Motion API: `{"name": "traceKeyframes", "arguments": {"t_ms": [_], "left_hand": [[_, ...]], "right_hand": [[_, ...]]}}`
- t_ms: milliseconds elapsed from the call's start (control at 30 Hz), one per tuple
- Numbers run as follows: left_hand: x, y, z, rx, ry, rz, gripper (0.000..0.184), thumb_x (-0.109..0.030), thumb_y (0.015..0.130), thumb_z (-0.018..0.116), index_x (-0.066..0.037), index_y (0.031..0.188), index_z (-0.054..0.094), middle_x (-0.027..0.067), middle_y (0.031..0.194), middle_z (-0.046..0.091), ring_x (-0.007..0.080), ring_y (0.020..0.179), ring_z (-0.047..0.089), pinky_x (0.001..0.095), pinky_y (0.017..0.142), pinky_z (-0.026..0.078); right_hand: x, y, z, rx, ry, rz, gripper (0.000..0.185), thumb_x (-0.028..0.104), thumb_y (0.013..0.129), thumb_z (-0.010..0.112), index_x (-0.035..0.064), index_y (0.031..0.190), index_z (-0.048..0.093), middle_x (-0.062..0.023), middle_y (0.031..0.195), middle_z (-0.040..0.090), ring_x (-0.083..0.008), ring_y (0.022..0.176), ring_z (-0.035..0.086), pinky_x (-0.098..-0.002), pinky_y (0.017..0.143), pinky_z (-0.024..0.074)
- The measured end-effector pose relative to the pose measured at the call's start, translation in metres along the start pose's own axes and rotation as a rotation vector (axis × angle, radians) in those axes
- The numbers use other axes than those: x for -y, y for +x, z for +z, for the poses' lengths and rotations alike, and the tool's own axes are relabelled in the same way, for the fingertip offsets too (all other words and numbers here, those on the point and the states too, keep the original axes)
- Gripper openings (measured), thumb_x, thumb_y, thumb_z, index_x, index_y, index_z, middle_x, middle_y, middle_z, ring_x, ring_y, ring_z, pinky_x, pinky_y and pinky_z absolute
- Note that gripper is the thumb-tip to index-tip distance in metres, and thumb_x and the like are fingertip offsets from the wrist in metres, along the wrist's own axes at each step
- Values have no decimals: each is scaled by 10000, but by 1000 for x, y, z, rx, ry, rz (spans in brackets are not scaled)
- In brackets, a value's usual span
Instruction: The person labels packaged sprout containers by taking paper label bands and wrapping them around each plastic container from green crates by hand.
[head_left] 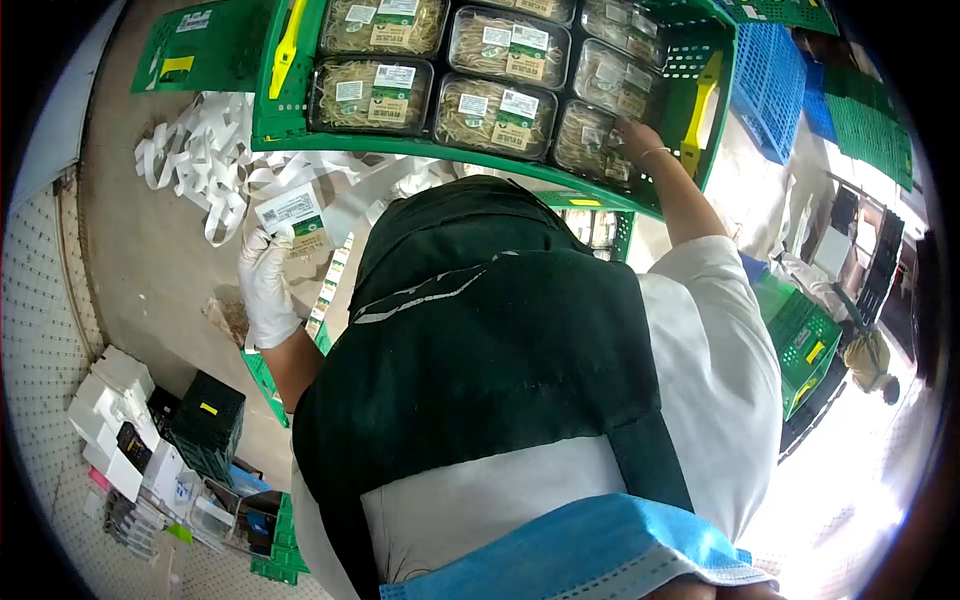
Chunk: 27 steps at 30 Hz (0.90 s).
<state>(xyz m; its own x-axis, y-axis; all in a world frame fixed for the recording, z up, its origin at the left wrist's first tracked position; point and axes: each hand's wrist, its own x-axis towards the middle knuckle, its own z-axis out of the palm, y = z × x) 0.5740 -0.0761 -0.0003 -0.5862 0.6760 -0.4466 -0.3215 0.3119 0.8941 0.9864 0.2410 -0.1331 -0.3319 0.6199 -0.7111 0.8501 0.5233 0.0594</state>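
Note:
My left hand (268,275), in a white glove, holds a printed label (292,215) with a green and brown lower part, its fingers closed on the lower edge. Bare and with a thin band at the wrist, my right hand (638,145) is inside the green crate (400,147), at the right edge of a black tray (583,140) of pale sprouts. Its fingertips touch or hover over that tray; I cannot tell which. Several labelled trays (497,120) stand in rows in the crate.
Tangled white strip (205,150) lies on the floor at the left. A blue crate (768,90) and green crates (800,345) stand at the right. Dark crates (208,425) and white boxes (115,400) are at the lower left. Another person (868,360) is at the far right.

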Motion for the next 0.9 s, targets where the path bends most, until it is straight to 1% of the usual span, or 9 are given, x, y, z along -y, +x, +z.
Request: {"name": "traceKeyframes", "arguments": {"t_ms": [67,200,300,433,500,533,600,733,900], "left_hand": [[2,3,4,70,-2,-25,213,-19,784,498,2,993,534,36,906,562,93,802,514,204,731,387],[8,9,26,56,-81,-42,251,-22,795,486,19,1042,507,52,946,552,112,851,510,226,763,387],[5,11,46,2,-57,13,282,-14,801,471,36,1079,482,77,990,538,138,907,501,259,802,383],[2,4,61,-42,-65,86,259,-18,796,487,25,1051,499,83,975,544,139,885,510,269,788,398],[1,8,60,-90,-75,132,215,-25,790,505,6,1001,533,69,930,562,124,833,526,257,752,419],[6,12,49,-86,-85,117,203,-24,788,509,10,986,539,67,932,560,124,842,521,253,763,409],[8,9,33,-122,-91,107,193,-24,785,512,13,971,546,65,935,558,123,850,516,250,775,398],[-21,-6,7,-298,-34,62,235,-12,777,486,55,998,527,74,977,550,135,892,506,235,809,368],[-36,13,-68,-288,-128,383,419,41,716,435,40,1135,452,102,1121,497,164,1034,460,253,898,326]], "right_hand": [[-7,-2,5,36,52,14,387,102,709,538,97,1083,442,-135,1105,493,-293,989,496,-380,780,440],[-17,-17,12,-349,-43,-3,426,213,678,628,88,1032,424,-156,1048,465,-339,952,487,-387,759,450],[-1,-12,14,47,34,10,637,291,611,693,61,1114,378,-169,1096,438,-332,996,475,-382,826,422],[-10,7,14,43,-116,-55,680,359,626,675,33,1127,350,-207,1051,491,-334,974,501,-380,813,429],[-19,26,8,157,-20,-47,340,226,787,492,41,1060,409,-214,1037,518,-325,937,535,-421,736,459],[-29,34,-2,212,-184,-54,396,251,795,462,51,1130,396,-204,997,553,-312,915,553,-423,725,463],[-49,64,-16,-18,131,247,484,263,765,519,83,1188,366,-181,1110,496,-326,1003,498,-407,799,433],[-51,74,-10,-337,110,154,734,459,703,553,57,1243,261,-228,1247,326,-346,1138,353,-380,931,324],[-15,70,-34,-374,22,346,759,430,614,658,56,1194,343,-192,1165,419,-336,1075,412,-391,906,343]]}}
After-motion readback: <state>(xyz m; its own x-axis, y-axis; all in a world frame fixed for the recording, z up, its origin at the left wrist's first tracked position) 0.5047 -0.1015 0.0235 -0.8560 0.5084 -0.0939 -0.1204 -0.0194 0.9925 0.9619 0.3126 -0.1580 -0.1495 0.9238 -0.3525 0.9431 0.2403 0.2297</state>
